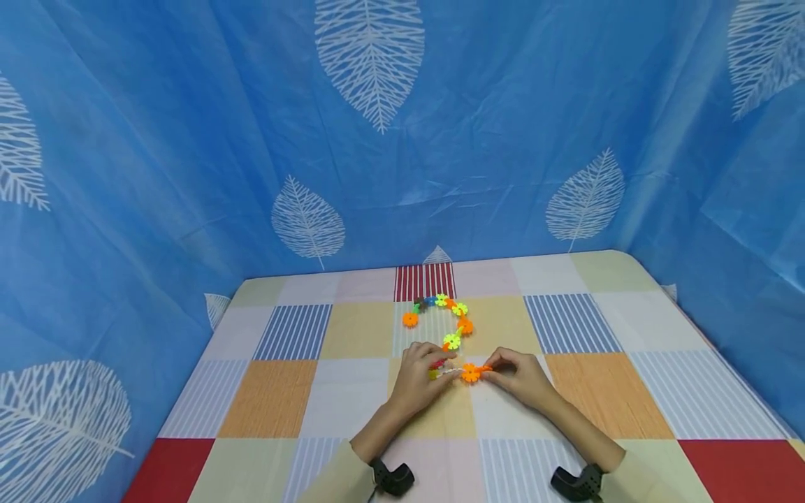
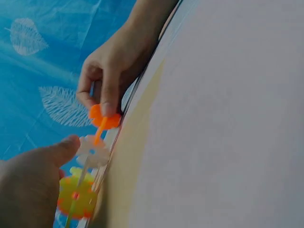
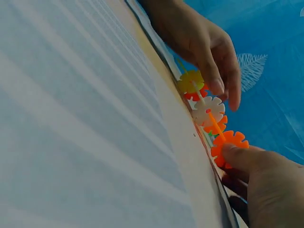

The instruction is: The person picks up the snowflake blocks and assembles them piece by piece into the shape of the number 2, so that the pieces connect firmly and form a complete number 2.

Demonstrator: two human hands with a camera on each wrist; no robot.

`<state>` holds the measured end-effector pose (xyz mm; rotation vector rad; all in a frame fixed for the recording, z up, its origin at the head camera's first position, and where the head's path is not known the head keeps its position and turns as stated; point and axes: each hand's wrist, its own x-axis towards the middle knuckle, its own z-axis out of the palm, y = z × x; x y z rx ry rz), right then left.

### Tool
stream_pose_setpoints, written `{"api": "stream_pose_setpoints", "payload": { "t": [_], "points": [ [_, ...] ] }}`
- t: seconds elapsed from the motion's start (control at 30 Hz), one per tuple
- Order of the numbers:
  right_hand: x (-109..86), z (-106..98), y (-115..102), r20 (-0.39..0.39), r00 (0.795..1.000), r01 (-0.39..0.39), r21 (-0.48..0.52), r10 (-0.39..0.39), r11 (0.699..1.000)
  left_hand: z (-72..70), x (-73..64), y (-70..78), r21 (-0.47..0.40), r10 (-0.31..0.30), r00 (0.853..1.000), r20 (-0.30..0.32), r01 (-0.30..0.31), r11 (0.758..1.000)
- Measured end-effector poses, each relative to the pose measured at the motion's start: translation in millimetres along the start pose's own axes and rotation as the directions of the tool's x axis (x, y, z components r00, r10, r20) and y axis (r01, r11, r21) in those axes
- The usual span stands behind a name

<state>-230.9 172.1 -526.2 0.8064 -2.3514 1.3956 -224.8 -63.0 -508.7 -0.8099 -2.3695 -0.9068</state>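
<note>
A chain of colourful plastic snowflake discs lies curved on the table. At its near end, my right hand (image 1: 520, 377) pinches an orange disc (image 3: 230, 148) between thumb and fingers. That disc is slotted into another orange disc (image 1: 470, 373), which joins a white disc (image 3: 209, 111). My left hand (image 1: 420, 381) hovers over the chain beside the white disc, thumb and fingers apart and loosely bent. Close to the left thumb in the left wrist view is a yellow disc (image 2: 78, 194). Part of the chain is hidden under the left hand in the head view.
The chain's far part curves away, through a yellow-green disc (image 1: 452, 341), to a loose-standing end with an orange disc (image 1: 410, 319). A patchwork tablecloth (image 1: 358, 391) covers the table. Blue curtain (image 1: 465, 175) with white leaves surrounds the back and sides.
</note>
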Motion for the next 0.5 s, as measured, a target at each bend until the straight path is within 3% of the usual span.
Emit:
{"api": "stream_pose_setpoints", "payload": {
  "t": [0.1, 0.23, 0.5],
  "points": [
    [-0.2, 1, 0, -0.019, 0.999, 0.029, -0.074, -0.030, 0.997, -12.6, -10.2, -5.9, 0.056, -0.047, 0.999, 0.004, 0.047, 0.997],
    [-0.8, 2, -2, -0.024, 0.999, 0.028, -0.091, -0.030, 0.995, -27.6, -27.3, -15.1, 0.107, -0.126, 0.992, 0.025, 0.123, 0.987],
    [-2.0, 5, -5, 0.011, 0.999, 0.043, -0.070, -0.043, 0.997, -39.7, -38.9, -21.0, 0.134, -0.168, 0.985, 0.048, 0.161, 0.978]
  ]
}}
